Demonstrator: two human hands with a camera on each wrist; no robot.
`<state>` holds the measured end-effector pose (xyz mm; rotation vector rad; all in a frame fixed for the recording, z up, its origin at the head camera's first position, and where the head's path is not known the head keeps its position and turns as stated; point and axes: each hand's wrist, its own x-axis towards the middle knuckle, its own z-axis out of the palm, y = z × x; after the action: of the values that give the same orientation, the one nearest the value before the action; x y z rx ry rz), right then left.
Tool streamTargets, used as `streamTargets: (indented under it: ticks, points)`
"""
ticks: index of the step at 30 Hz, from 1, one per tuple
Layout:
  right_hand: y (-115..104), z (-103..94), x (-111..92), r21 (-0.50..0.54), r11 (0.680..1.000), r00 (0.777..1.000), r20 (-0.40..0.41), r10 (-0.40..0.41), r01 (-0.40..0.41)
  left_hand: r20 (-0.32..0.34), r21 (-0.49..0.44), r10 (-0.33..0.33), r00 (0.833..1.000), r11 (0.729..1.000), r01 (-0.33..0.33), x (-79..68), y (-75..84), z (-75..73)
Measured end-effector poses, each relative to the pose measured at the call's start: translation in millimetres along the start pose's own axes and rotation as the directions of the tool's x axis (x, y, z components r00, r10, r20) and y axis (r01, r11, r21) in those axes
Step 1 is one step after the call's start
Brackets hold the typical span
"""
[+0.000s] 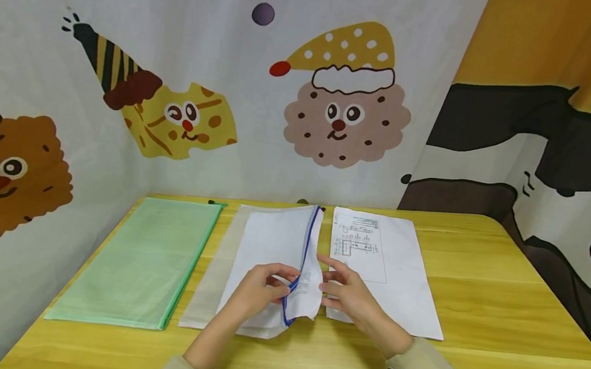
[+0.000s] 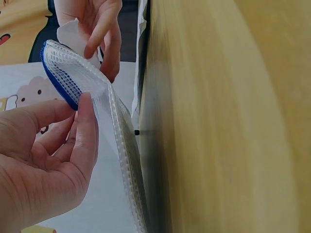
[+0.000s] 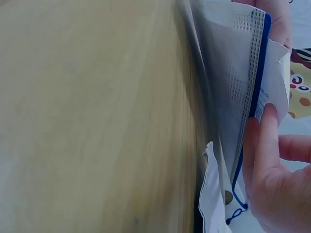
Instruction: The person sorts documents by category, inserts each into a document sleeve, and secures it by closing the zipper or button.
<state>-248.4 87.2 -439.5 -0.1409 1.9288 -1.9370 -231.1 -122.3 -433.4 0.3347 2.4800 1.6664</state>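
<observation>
A clear mesh zip pouch (image 1: 207, 301) with a blue zipper lies on the table, its zipper edge lifted and its mouth parted. White printed paper (image 1: 308, 287) sits partly inside, its right end sticking out. My left hand (image 1: 262, 288) pinches the blue zipper edge (image 2: 60, 82) between thumb and fingers. At the paper's protruding end is my right hand (image 1: 351, 297), its fairly straight fingers (image 3: 268, 131) touching the sheet. In the right wrist view, the paper (image 3: 277, 73) shows past the zipper. The pouch hides the rest of the paper's lower layers.
A green zip pouch (image 1: 133, 261) lies flat at the left of the wooden table (image 1: 497, 311). To the right, a white sheet with a printed drawing (image 1: 399, 277) lies partly behind my right hand. A cartoon-printed curtain (image 1: 256, 145) hangs behind the table.
</observation>
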Motion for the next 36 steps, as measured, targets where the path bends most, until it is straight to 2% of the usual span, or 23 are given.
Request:
streamTargets:
  ticks: [5,8,13,19,28,36]
  points:
    - [-0.3,1.6,1.5,-0.030,1.000,1.000,-0.016,0.007,-0.007,-0.003,0.000,0.006,1.000,1.000,-0.006,0.9,1.0,1.6]
    - [-0.1,-1.5,0.9,-0.014,1.000,1.000,-0.007,0.013,-0.013,-0.005,-0.007,0.005,1.000,1.000,-0.005,0.9,0.5,2.0]
    - [-1.2,-7.0,-2.8,0.026,0.999,0.998,0.047,0.036,-0.037,-0.017,-0.002,0.003,1.000,1.000,-0.003,-0.3,-0.9,1.1]
    - [-2.5,-5.8,-5.0,0.014,1.000,0.995,0.094,0.022,-0.024,-0.015,-0.018,0.007,1.000,1.000,-0.007,-1.8,-3.1,0.6]
    - [1.4,4.0,-0.8,-0.055,0.997,0.995,0.092,-0.041,0.046,-0.015,-0.001,0.004,1.000,1.000,-0.005,-1.9,-0.3,3.7]
    - [-3.9,6.7,-0.3,-0.097,0.995,0.998,0.046,-0.036,0.040,-0.042,0.010,0.010,0.999,1.000,-0.010,-4.2,1.0,0.5]
